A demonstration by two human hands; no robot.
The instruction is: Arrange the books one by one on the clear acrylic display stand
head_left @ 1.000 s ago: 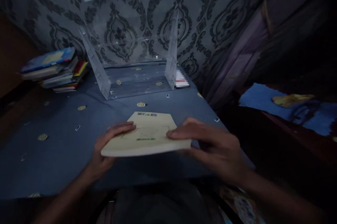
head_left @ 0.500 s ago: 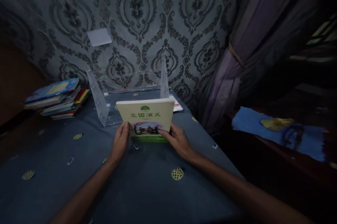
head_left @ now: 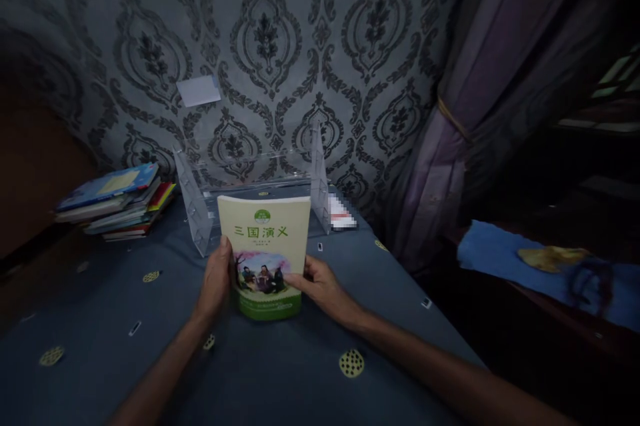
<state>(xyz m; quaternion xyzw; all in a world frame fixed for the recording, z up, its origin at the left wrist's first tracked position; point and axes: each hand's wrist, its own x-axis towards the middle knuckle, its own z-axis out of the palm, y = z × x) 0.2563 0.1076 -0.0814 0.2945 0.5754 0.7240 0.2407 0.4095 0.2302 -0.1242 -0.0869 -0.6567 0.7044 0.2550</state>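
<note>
三国演义 paperback [head_left: 264, 254]: on end, front cover toward me, above the middle of the cloth-covered table [head_left: 90, 306]; I can't tell whether its bottom meets the cloth. The lower part looks bowed, so I'd worry that too much squeeze from both sides might crease it.

Left hand [head_left: 217, 273]: gripping the left edge, thumb along the border, fingers hidden behind. A weak pinch there could let the book twist.

Right hand [head_left: 325, 287]: gripping the right edge, thumb over the cover picture. Uneven pressure between the two hands could make the book rotate or slip down.

Clear plastic stand [head_left: 193, 203]: behind the book, near the table's far edge, toward the far right corner. Being see-through in dim light, it makes depth hard for me to judge; a book corner could clip a side panel and skid the stand.

White-and-red item [head_left: 341, 214]: blurred out, just beside the stand's right panel, near the table's right edge. A shoved stand might push it off.

Book stack [head_left: 117, 203]: near the table's far left corner, well apart from the hands, layers uneven. A wide leftward swing could topple it.
</note>
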